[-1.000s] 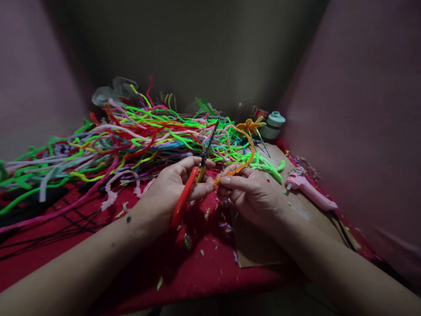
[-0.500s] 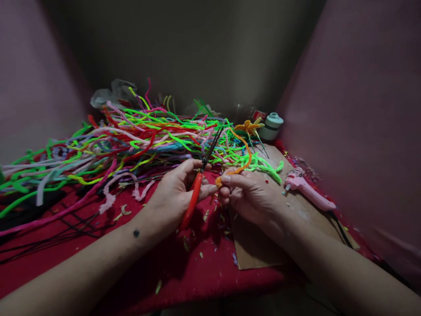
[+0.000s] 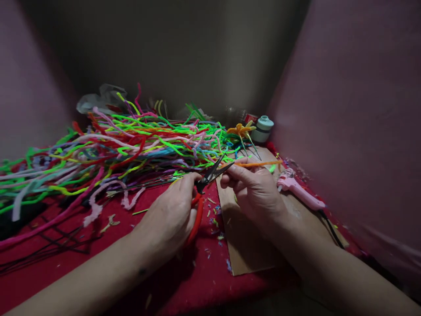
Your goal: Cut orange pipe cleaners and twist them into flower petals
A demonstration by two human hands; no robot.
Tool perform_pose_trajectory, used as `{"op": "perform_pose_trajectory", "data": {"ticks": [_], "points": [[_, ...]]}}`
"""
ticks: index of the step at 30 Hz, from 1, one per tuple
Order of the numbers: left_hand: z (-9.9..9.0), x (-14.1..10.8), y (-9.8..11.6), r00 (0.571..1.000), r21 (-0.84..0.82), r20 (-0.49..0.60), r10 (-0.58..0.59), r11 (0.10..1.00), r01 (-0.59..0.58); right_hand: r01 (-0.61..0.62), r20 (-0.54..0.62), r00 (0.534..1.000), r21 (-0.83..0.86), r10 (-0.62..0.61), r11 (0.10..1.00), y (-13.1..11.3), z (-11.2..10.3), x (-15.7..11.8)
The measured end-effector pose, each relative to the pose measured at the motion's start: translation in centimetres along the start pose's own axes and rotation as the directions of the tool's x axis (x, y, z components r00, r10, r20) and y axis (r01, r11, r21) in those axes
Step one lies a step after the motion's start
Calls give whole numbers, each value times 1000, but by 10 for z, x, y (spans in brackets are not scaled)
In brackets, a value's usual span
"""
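Observation:
My left hand (image 3: pixel 176 206) is closed around the red handles of a pair of scissors (image 3: pixel 198 215). Their dark blades are spread and point up and to the right, close to the fingertips of my right hand (image 3: pixel 251 184). Pinched in that hand is an orange pipe cleaner (image 3: pixel 261 164), whose longer part sticks out to the right. Its short end lies at the opened blades; whether they touch it I cannot tell. Both hands are above the red cloth and the cardboard edge.
A large heap of colourful pipe cleaners (image 3: pixel 131 140) spreads across the back left. On the right, a pink glue gun (image 3: pixel 301 191) rests on a cardboard sheet (image 3: pixel 246 254). Behind it stand orange and yellow pipe-cleaner flowers (image 3: pixel 241 131) and a pale green bottle (image 3: pixel 263 129). Scraps litter the red cloth (image 3: pixel 184 281).
The scissors have swung from tucked upright in my left hand to gripped by the handles with blades apart. The orange pipe cleaner now points right instead of curving upward. The view has shifted slightly.

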State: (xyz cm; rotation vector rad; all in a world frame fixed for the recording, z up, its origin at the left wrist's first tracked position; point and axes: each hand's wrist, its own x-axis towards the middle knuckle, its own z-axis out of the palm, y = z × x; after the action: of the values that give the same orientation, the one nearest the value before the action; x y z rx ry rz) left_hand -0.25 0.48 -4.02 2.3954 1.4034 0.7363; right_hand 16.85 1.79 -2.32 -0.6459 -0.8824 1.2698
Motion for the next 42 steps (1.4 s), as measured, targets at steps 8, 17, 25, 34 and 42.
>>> {"op": "perform_pose_trajectory", "data": {"ticks": [8,17,25,34,42], "points": [[2,0,2,1000,32,1,5,999,-5,40,28,999,-38,-39,998,1,1,-4],[2,0,5,996,71,-58,68,995,-64,20,33,999,-102,-17,995,2,1,-8],[2,0,5,999,51,-19,39,998,-38,-40,-5,999,-54,40,998,1,5,-9],[5,-1,-4,1000,72,20,17,997,-18,-60,6,998,-76,61,995,0,4,-9],[1,0,-2,999,178,49,15,984,-24,-68,-2,998,-59,68,996,0,5,-8]]}}
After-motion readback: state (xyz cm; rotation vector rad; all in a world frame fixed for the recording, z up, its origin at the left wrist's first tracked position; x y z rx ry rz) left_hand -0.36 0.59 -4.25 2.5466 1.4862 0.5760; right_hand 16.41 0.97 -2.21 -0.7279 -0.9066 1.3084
